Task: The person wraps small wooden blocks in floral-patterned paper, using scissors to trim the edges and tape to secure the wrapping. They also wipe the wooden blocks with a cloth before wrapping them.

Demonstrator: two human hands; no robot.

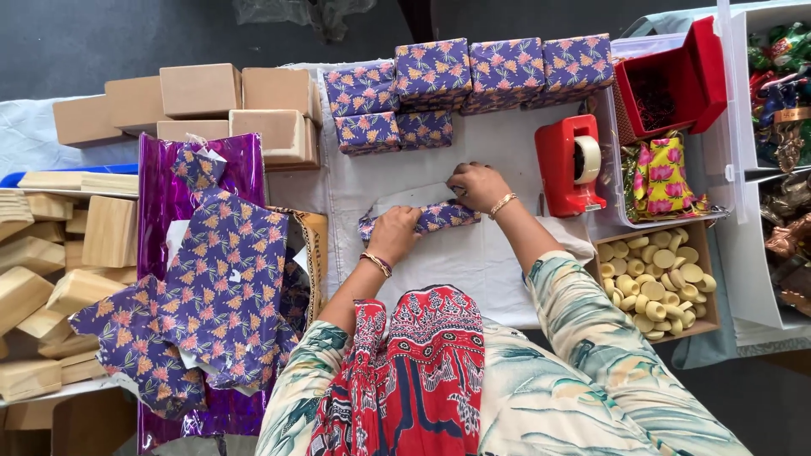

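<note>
Half-wrapped box [427, 218] in purple floral paper sits mid-frame on the white sheet [473, 262], with bare cloth around it. Left hand [394, 234] clamps down on its left end, right hand [478, 187] pinches the paper at the right end. Loose floral paper [224, 279] lies lower left over shiny purple foil [160, 194]. Right of centre stands a red tape dispenser [570, 165], with a tray of yellow discs [655, 283] just below it. Finished wrapped boxes [473, 76] line the top, plain brown boxes [198, 101] upper left.
</note>
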